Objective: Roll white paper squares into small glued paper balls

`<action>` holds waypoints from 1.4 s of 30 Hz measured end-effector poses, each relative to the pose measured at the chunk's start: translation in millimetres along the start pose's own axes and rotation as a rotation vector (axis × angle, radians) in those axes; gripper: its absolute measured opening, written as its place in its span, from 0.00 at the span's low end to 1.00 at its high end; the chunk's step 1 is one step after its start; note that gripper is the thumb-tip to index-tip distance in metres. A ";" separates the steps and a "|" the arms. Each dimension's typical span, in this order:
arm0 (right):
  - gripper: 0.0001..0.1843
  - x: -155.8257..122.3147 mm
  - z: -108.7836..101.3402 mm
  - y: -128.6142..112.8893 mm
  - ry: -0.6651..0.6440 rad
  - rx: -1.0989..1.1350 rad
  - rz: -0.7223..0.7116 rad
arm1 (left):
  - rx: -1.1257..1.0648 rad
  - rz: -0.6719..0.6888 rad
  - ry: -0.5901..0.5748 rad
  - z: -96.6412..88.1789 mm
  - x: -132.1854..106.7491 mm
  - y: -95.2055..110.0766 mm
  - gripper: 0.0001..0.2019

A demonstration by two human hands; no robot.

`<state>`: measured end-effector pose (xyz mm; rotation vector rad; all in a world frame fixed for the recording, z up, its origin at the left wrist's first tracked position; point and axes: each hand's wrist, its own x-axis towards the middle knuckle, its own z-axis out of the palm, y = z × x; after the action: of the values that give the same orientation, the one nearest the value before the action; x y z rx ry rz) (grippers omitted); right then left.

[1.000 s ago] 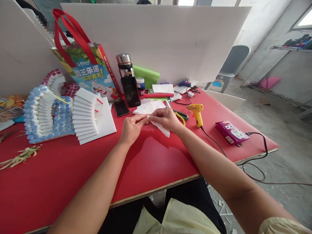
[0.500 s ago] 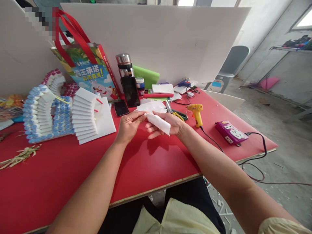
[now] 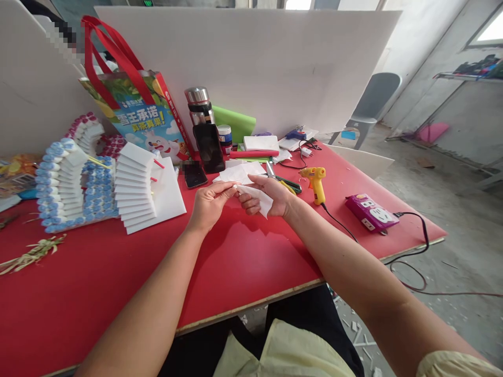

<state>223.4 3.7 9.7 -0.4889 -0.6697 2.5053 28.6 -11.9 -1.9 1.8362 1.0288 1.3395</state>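
Over the middle of the red table (image 3: 243, 283), my left hand (image 3: 210, 207) pinches one end of a piece of white paper (image 3: 262, 198) between thumb and fingers. My right hand (image 3: 271, 195) is closed around the rest of the paper, fingers curled beneath it and thumb on top. A pointed corner of the paper sticks out below the right palm. Just behind the hands lie more white paper sheets (image 3: 239, 170). Pliers with yellow and green handles (image 3: 291, 186) rest beside my right wrist, partly hidden by the hand.
A yellow glue gun (image 3: 315, 183) stands to the right, its cord near my right forearm. Beyond it is a purple power strip (image 3: 371, 212). On the left are a white stepped foam model (image 3: 135, 193) and blue-white folded pieces (image 3: 63, 183). Phones, a thermos (image 3: 198, 104) and a bag (image 3: 141, 118) stand behind.
My right fingers, loosely spread under the paper before, have curled closed around it. The paper is now folded in the palm instead of lying as an open roll. My left hand keeps its pinch.
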 end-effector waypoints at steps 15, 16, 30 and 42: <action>0.22 10.1 2.8 18.1 0.398 -0.831 -0.446 | -0.198 -0.234 0.152 9.8 -1.7 -5.6 0.16; 0.23 11.8 1.2 19.2 0.435 -0.895 -0.482 | -0.205 -0.245 0.157 10.0 -1.7 -5.9 0.16; 0.12 9.2 12.1 28.4 0.852 -1.636 -0.863 | -0.161 -0.245 0.242 21.3 -5.1 0.4 0.18; 0.15 6.2 12.8 27.1 0.709 -1.599 -0.894 | 0.096 0.054 0.259 15.2 -9.9 -0.8 0.12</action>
<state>202.5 -18.0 4.1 -1.1212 -1.8701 0.4875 41.3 -20.8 -11.4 1.8030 1.2009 1.6183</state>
